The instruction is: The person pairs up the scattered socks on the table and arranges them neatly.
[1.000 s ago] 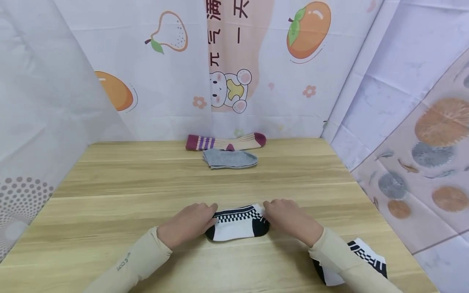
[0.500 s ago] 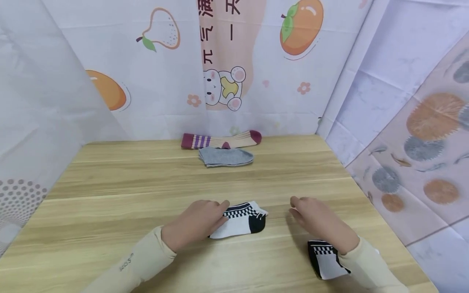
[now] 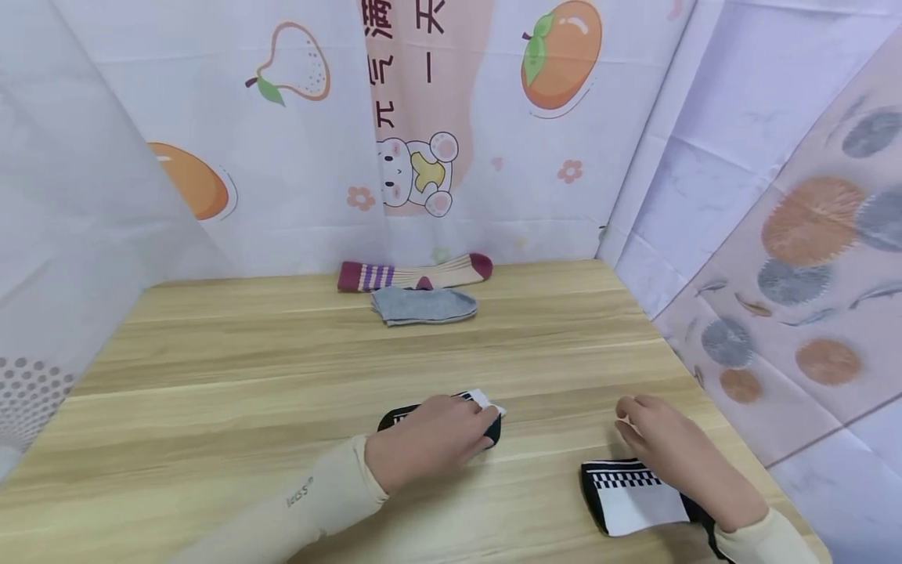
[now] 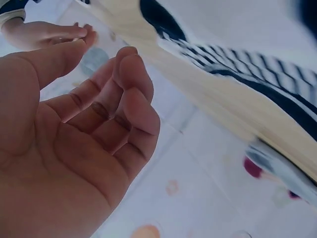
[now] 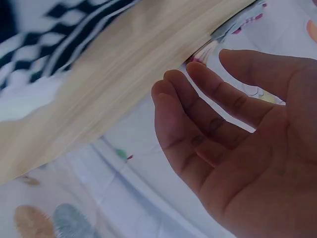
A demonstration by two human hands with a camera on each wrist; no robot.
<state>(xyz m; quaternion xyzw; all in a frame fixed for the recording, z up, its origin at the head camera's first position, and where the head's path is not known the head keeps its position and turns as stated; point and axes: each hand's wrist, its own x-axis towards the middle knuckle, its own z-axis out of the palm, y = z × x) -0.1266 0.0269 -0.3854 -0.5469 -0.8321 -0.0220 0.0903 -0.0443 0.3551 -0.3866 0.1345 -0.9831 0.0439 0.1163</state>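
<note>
A white ankle sock with black toe and heel and a checkered band (image 3: 486, 401) lies mid-table, partly covered by my left hand (image 3: 438, 439). The left wrist view shows that hand (image 4: 94, 114) with fingers loosely bent and nothing in the palm. On the right, a similar checkered sock (image 3: 637, 505) lies flat, its right end hidden under my right hand and wrist. My right hand (image 3: 665, 442) is above this sock. In the right wrist view its fingers (image 5: 173, 129) are relaxed and hold nothing.
At the back of the wooden table (image 3: 254, 360), a folded grey sock (image 3: 426, 305) lies in front of a cream sock with maroon ends and purple stripes (image 3: 416, 274). Printed curtains (image 3: 296, 188) enclose the table at the back and sides.
My right hand has left the middle sock and moved right to the other checkered sock. My left hand has slid right, from the sock's left end to over its middle.
</note>
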